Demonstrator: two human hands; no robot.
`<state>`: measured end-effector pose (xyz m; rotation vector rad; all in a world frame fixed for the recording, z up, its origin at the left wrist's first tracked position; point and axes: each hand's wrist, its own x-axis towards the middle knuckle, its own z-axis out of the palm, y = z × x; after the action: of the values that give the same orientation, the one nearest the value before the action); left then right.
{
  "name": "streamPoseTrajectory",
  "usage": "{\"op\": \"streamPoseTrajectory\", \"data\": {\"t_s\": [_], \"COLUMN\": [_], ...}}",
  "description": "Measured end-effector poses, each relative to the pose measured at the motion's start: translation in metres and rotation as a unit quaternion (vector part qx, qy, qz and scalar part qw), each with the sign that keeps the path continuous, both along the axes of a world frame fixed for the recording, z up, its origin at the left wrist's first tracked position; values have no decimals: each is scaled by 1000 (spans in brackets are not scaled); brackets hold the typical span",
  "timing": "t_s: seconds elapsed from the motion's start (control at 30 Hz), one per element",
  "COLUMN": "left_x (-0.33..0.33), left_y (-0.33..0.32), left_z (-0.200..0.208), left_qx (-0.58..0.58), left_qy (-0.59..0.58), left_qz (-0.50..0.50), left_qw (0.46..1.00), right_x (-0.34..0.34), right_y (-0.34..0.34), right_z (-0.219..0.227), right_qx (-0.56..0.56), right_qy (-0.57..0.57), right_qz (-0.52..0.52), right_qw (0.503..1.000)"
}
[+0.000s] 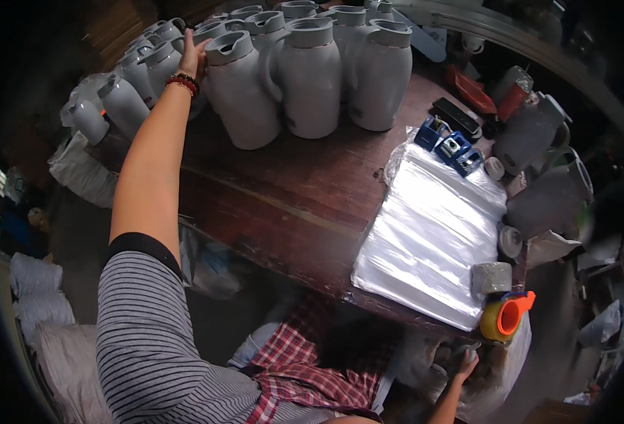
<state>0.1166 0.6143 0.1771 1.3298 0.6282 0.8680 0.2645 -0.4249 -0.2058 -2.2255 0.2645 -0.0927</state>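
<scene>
Dark wooden table (305,169) supports grey jugs (312,88); the rear ones are partly hidden. Left hand (194,60) sits against the upper side of the front-left jug (245,102); its grip cannot be determined. That jug's mouth is open, its contents indiscernible. Right hand (468,364) is beside a plastic bag (515,357) with blurred contents; its grip is likewise unclear.
</scene>
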Motion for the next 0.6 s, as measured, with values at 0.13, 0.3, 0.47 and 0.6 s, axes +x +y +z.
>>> {"op": "streamPoseTrajectory", "data": {"t_s": [0.13, 0.3, 0.47, 0.6], "left_x": [8, -36, -74, -114], "left_y": [-28, -66, -161, -238], "left_z": [-21, -18, -38, -42], "left_qx": [106, 272, 169, 265], "left_qy": [20, 191, -27, -30], "left_qz": [144, 228, -22, -13], "left_qw": [984, 915, 985, 964], "right_x": [-76, -168, -216, -214], "right_y": [26, 62, 119, 111], "right_z": [91, 103, 87, 71], "right_qx": [233, 234, -137, -189], "right_qy": [73, 227, 86, 90], "right_qz": [-10, 115, 274, 313], "right_qw": [970, 938, 948, 927]}}
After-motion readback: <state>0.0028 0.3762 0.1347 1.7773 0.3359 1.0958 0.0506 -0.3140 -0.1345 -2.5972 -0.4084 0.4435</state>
